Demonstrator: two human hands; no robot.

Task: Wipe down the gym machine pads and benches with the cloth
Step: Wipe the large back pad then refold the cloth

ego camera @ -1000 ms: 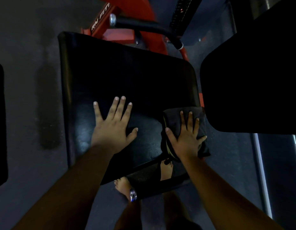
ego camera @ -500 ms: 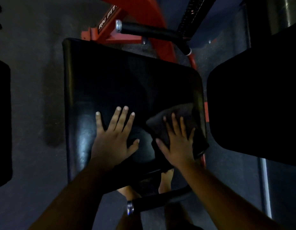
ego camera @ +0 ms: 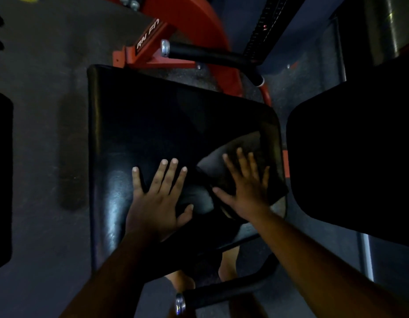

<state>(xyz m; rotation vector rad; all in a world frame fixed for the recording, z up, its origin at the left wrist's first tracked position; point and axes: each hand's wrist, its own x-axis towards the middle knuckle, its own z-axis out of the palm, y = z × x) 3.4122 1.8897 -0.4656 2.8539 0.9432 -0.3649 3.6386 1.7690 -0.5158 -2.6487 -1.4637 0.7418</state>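
Fingers spread flat, the right hand (ego camera: 246, 189) presses a dark cloth (ego camera: 212, 164) on the glossy black pad (ego camera: 153, 125); the left hand (ego camera: 156, 200) rests splayed beside it. Dim light blurs the cloth's edges.

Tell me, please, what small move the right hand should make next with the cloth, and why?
Probably slide the cloth toward the pad's far edge. The right hand presses it flat near the right corner, the left hand rests on the pad, and the far part lies uncovered.
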